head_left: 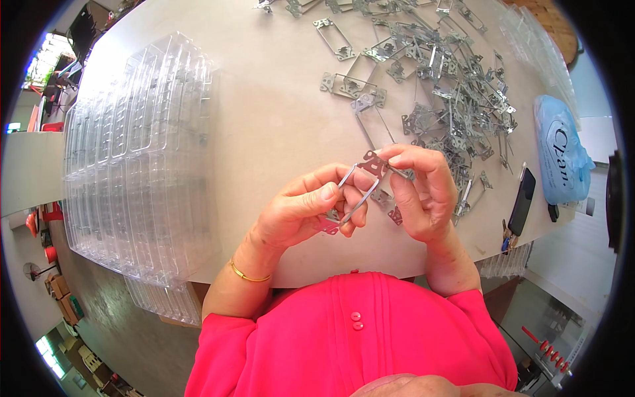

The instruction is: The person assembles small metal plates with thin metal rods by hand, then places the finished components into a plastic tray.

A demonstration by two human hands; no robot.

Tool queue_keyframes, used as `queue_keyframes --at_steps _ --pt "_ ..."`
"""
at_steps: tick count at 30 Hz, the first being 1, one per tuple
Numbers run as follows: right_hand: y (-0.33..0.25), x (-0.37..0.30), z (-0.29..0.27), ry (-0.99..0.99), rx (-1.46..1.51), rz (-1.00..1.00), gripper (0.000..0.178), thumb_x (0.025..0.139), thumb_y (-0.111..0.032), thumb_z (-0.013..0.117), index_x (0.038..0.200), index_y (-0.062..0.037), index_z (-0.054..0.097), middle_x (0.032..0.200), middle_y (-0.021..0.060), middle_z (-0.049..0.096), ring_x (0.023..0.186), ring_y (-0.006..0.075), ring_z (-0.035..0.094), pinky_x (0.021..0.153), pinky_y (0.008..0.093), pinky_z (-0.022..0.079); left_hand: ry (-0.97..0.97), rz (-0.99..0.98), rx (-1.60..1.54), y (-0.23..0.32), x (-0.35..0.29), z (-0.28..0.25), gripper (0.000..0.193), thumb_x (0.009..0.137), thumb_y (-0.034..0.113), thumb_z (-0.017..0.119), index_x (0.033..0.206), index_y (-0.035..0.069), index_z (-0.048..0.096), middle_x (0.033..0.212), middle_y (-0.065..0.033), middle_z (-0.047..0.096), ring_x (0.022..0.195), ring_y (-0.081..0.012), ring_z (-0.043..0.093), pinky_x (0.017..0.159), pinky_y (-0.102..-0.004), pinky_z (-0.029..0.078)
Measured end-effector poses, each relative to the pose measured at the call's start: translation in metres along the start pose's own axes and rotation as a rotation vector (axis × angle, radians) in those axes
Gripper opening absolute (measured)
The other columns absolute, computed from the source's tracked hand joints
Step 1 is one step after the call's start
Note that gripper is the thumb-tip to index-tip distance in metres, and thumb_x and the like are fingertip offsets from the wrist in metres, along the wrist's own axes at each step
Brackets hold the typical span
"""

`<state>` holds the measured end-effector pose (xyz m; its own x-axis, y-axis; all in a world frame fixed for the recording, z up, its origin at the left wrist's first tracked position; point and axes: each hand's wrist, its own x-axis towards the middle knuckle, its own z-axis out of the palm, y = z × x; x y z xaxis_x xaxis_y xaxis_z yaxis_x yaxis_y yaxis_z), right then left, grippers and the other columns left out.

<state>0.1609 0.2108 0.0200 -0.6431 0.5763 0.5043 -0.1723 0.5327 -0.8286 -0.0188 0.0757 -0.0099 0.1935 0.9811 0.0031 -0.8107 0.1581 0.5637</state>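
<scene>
Between my two hands is a metal bracket (375, 164), a narrow rectangular wire-like frame with a flat cut-out plate at each end. My left hand (301, 204) pinches its long sides with thumb and fingers. At the far plate, the thumb and forefinger of my right hand (423, 188) close on its edge. The lower plate is partly hidden behind my left fingers. Just beyond my hands lies another such bracket (372, 114) on the table. A large loose heap of the same metal brackets (456, 92) spreads to the far right.
Stacked clear plastic trays (139, 159) fill the table's left side. Along the right edge lie a black phone (522, 202), keys (507, 239) and a blue plastic bag (562, 152). More clear trays (539, 56) stand at the far right. The pale table (278, 99) has a curved-looking near edge at my body.
</scene>
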Motion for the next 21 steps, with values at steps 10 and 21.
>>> queue_keyframes --at_steps 10,21 --pt "0.006 -0.002 0.002 0.013 0.062 -0.061 0.029 0.086 0.017 0.067 0.109 -0.0008 0.062 0.099 0.0141 0.073 0.088 0.0232 0.072 0.078 0.0332 0.058 -0.001 -0.018 -0.061 0.002 -0.001 0.006 0.053 0.105 0.036 0.055 0.132 -0.009 0.050 0.097 -0.0162 0.068 0.082 -0.0251 0.063 0.062 -0.0353 0.046" --pt "0.000 0.011 0.002 -0.036 -0.198 -0.093 0.025 0.082 0.013 0.072 0.102 -0.0009 0.074 0.092 0.0102 0.073 0.083 0.0231 0.071 0.072 0.0310 0.057 -0.103 0.009 -0.137 0.002 -0.002 0.002 0.050 0.104 0.036 0.057 0.132 -0.005 0.053 0.100 -0.0109 0.066 0.091 -0.0224 0.066 0.070 -0.0322 0.050"
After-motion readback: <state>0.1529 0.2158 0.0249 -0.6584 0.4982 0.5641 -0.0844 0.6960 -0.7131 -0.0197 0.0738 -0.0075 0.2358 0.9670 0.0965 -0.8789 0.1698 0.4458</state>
